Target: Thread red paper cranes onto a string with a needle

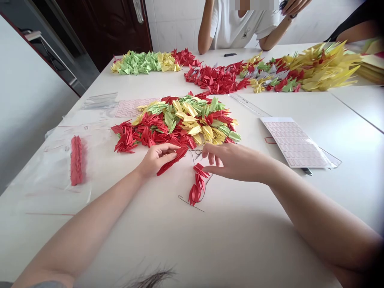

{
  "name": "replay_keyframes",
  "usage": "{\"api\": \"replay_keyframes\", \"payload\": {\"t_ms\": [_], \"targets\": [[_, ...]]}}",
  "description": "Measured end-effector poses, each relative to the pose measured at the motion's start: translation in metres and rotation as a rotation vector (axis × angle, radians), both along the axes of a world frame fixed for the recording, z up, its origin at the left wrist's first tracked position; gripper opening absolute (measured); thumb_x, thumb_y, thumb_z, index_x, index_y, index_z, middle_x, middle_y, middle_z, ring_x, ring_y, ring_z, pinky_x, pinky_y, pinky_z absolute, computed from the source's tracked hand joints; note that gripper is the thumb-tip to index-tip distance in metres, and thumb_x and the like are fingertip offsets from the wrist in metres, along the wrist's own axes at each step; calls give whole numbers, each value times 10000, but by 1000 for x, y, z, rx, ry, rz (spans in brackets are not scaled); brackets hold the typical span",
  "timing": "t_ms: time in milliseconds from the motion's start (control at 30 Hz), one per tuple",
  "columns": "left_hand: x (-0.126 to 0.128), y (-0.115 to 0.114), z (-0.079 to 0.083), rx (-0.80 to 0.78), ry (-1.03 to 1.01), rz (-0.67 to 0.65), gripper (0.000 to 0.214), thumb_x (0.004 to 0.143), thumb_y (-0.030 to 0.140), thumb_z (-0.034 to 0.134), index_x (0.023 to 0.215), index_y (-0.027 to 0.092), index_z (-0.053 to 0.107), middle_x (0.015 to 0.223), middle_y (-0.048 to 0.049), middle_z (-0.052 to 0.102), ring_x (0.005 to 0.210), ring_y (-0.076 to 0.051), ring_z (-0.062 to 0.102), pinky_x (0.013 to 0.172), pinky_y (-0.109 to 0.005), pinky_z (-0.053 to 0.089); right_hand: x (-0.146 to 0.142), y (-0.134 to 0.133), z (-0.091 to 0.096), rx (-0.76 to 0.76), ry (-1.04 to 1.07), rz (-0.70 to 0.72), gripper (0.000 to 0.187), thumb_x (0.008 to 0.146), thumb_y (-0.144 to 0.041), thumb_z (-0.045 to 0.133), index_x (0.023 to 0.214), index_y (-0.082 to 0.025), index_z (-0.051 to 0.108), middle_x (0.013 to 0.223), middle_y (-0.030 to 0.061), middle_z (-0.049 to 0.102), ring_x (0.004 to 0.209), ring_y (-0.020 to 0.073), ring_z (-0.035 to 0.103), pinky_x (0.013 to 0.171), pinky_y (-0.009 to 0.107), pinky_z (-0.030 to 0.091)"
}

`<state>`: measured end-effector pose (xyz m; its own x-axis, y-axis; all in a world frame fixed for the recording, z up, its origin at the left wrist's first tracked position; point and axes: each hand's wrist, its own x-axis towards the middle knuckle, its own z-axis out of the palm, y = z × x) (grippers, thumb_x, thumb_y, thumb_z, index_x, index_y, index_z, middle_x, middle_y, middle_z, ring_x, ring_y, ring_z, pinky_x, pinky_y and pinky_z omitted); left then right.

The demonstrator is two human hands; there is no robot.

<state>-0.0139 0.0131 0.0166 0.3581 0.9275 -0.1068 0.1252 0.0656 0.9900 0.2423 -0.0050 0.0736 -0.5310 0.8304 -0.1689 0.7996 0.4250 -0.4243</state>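
My left hand (156, 160) pinches a strand of red folded paper cranes (173, 161) on the white table (240, 240), its fingers lying along the paper. My right hand (229, 161) hovers just to the right, fingers spread, above a dark thread (192, 157). That thread runs down to a short string of red paper cranes (196, 184), with a thin wire needle (190, 204) lying below it. Behind both hands rises a heap of red, yellow and green paper cranes (177, 120). Its nearest edge lies just beyond my fingertips.
A tight stack of strung red cranes (76, 160) lies on a plastic sheet (51, 176) at left. To the right are a sheet of pink-printed labels (294, 142) and a ruler (249, 105). Long rows of paper cranes (216, 78) line the far side, where a person in a white shirt (240, 24) sits.
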Motion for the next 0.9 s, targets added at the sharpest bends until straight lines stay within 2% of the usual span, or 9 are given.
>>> {"api": "replay_keyframes", "payload": {"t_ms": [133,233,333,433,533,600,700,833,900], "targets": [[-2,0,11,160,245,-27,278,800,337,677,1001,178,785,982,-75,780,803,-210,685,716,-303,525,-1,-1,-8,-65,-88,44,187,893,-341,621,1052,-242,620,836,43,729,643,198,641,528,293,382],[-3,0,11,345,428,3,195,795,244,616,882,214,788,943,-51,776,858,-232,676,779,-325,516,-2,2,-17,-44,10,78,126,860,-204,629,979,-244,634,806,36,726,625,185,640,516,284,384],[-1,-1,7,523,647,40,185,781,176,582,821,220,757,876,-58,739,891,-259,632,817,-366,504,-3,5,-22,-7,111,80,101,840,-166,635,921,-227,627,849,38,725,676,178,646,556,274,415],[5,-10,9,662,772,104,304,768,98,554,1002,189,726,1031,-96,705,1013,-290,611,931,-428,485,-6,6,-23,-6,157,53,64,853,-163,617,889,-214,631,883,43,722,699,166,633,592,271,430],[15,-24,17,733,644,82,317,834,94,535,1101,171,687,1117,-111,671,1088,-272,615,977,-412,484,-9,7,-22,-72,245,14,97,833,-117,593,837,-208,626,871,31,719,751,167,641,655,275,464],[22,-32,21,656,490,10,250,877,181,593,1109,172,682,1116,-106,665,975,-225,644,850,-344,534,-10,9,-22,-90,342,-39,79,823,-130,594,818,-205,619,845,23,706,764,170,639,688,289,480],[29,-36,20,451,288,3,343,800,263,749,1125,174,682,1127,-109,673,848,-186,650,688,-290,536,-11,11,-24,-116,557,-126,17,821,-206,615,834,-196,619,813,25,672,732,165,613,671,303,485],[33,-32,9,41,-94,15,509,684,281,876,1135,165,672,1107,-112,714,827,-178,693,727,-297,576,-17,13,-33,-163,898,-231,99,809,-262,638,855,-184,599,808,22,619,703,145,578,644,300,488],[33,-29,3,-72,-226,8,543,647,268,906,1128,168,673,1147,-113,723,816,-173,717,772,-315,593,-21,12,-41,-151,1039,-269,121,811,-277,652,853,-185,586,805,17,600,708,138,576,652,297,495]]}}
